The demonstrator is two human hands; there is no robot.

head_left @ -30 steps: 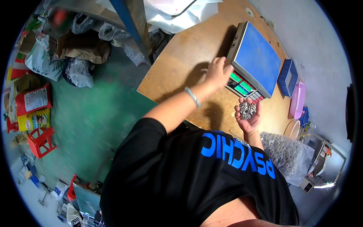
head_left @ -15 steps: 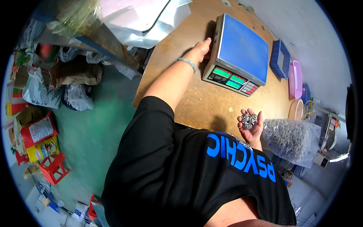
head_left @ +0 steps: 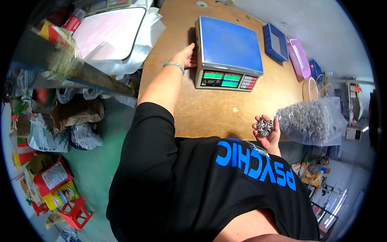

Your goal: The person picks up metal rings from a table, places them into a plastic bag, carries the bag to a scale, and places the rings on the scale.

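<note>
A digital weighing scale (head_left: 231, 44) with a blue platform and lit green displays stands on the wooden table (head_left: 205, 113). My left hand (head_left: 186, 57), wearing a bracelet at the wrist, reaches to the scale's left side. Its fingers are extended against that side, and the tips are partly hidden. Near the table's front edge, my right hand (head_left: 270, 140) is palm up, fingers curled around a handful of shiny metal rings (head_left: 264, 127). Beside it on the right lies a clear plastic bag (head_left: 308, 121) packed with similar silvery rings.
Along the wall at right stand a blue basket (head_left: 276, 42), a pink tray (head_left: 299, 59) and a round peach-coloured container (head_left: 310, 89). A white board (head_left: 111, 34) lies on plastic sheeting at upper left. Bags and a red stool (head_left: 76, 213) occupy the floor at left.
My view has turned, so the scale now sits squarer and further left. My left hand stays at the scale's side; my right hand still holds the rings.
</note>
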